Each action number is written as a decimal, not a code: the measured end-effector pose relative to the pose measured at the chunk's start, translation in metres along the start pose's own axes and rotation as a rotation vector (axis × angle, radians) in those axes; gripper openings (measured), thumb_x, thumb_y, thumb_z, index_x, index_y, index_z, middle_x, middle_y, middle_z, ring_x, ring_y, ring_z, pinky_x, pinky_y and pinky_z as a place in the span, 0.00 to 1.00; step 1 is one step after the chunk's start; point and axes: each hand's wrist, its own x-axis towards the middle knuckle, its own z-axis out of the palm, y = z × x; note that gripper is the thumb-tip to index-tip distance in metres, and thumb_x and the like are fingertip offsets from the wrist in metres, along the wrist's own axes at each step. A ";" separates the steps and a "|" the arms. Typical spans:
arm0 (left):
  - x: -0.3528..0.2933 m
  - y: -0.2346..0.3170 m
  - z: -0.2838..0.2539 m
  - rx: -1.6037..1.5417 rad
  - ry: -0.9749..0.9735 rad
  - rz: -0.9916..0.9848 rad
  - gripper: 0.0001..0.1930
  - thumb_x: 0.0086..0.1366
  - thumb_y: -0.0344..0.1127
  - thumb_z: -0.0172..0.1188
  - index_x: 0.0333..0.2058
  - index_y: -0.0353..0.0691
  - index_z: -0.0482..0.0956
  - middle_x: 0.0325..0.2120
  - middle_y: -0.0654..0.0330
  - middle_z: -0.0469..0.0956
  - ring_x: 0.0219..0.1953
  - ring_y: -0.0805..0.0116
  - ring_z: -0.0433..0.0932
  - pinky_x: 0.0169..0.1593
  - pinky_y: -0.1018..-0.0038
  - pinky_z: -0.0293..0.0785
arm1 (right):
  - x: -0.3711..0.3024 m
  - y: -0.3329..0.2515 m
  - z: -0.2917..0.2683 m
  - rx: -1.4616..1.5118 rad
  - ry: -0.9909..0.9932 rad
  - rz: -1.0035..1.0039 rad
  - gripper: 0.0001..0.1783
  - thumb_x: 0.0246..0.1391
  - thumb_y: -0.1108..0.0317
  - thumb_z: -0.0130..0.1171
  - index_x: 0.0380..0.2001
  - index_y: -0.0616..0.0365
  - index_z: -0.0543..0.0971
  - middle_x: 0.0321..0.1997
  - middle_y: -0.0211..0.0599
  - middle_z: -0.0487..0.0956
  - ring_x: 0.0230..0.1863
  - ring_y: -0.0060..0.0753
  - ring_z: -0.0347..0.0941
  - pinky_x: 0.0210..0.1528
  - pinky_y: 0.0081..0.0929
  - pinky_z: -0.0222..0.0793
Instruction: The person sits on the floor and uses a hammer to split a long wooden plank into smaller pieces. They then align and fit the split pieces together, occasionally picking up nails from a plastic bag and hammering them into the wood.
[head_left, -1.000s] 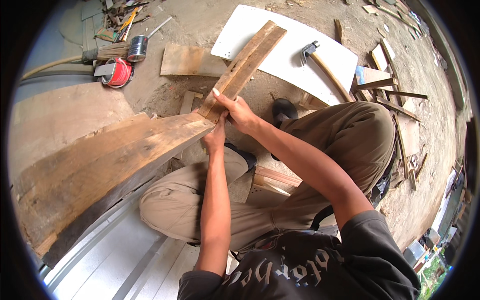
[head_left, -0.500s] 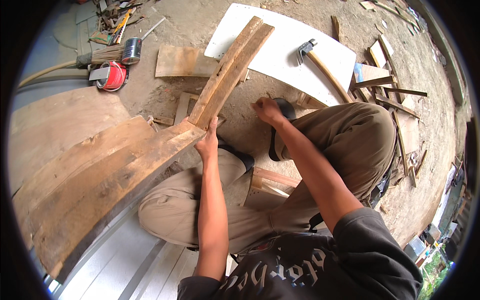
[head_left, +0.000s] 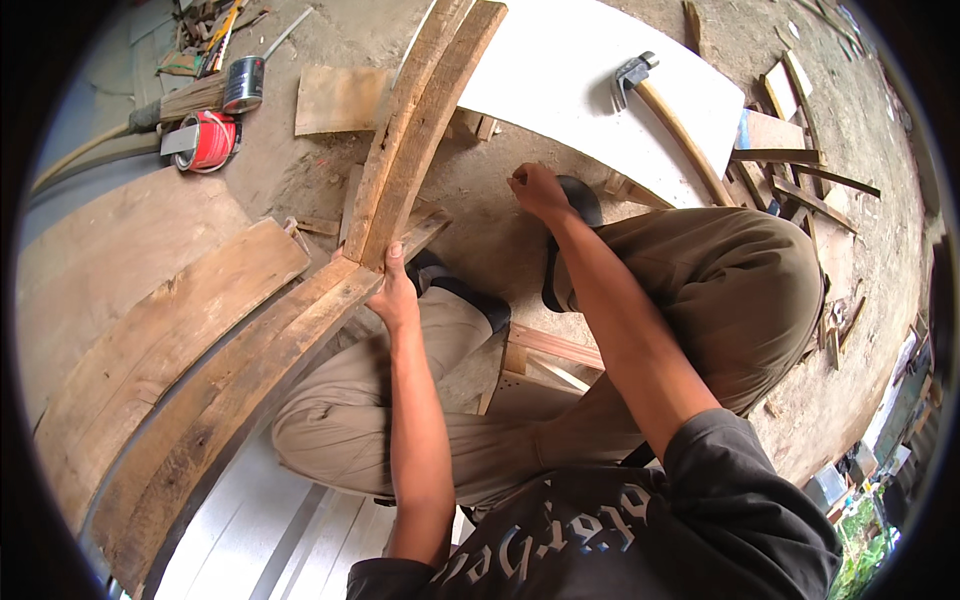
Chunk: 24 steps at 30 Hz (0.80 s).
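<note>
My left hand (head_left: 397,292) grips a rough brown wooden frame at its corner, thumb on top and other fingers hidden beneath. One leg of the frame, an upright pair of planks (head_left: 420,130), stretches away over the edge of a white board (head_left: 560,70). The other leg, a long plank pair (head_left: 240,395), runs toward the lower left. My right hand (head_left: 541,192) is held near my shoe with its fingers curled together; whatever they may hold is too small to tell. On the white board lies a claw hammer (head_left: 682,135) with a wooden handle, beyond the right hand.
Loose broad planks (head_left: 170,320) lie along the left. At the upper left are a red can (head_left: 212,145), a dark metal tin (head_left: 244,84) and a broom (head_left: 190,103). Scrap wood (head_left: 810,195) is piled at the right. A small wooden frame (head_left: 555,345) sits between my legs.
My left hand has shifted left with the wooden frame, and a gap now shows between its lower leg and the loose plank. The view has moved a little; my right hand stays curled.
</note>
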 end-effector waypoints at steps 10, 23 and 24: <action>0.002 -0.001 0.001 0.077 0.021 0.007 0.39 0.59 0.49 0.70 0.58 0.30 0.61 0.51 0.53 0.68 0.52 0.62 0.68 0.58 0.66 0.64 | 0.018 -0.042 0.047 -0.006 -0.163 -0.197 0.14 0.55 0.64 0.60 0.41 0.62 0.79 0.42 0.50 0.81 0.45 0.53 0.78 0.48 0.42 0.72; 0.010 0.010 0.009 0.097 0.106 -0.032 0.42 0.54 0.55 0.73 0.55 0.33 0.60 0.45 0.59 0.62 0.49 0.65 0.65 0.53 0.67 0.65 | 0.094 -0.063 0.117 -0.182 -0.064 -0.450 0.20 0.64 0.58 0.43 0.55 0.54 0.68 0.55 0.50 0.74 0.53 0.54 0.74 0.55 0.48 0.70; 0.006 0.009 0.005 0.095 0.131 -0.042 0.42 0.54 0.55 0.73 0.54 0.34 0.60 0.45 0.59 0.62 0.49 0.65 0.64 0.53 0.67 0.65 | 0.086 -0.073 0.114 -0.244 -0.170 -0.419 0.20 0.62 0.62 0.45 0.54 0.57 0.71 0.57 0.48 0.73 0.57 0.53 0.71 0.60 0.48 0.66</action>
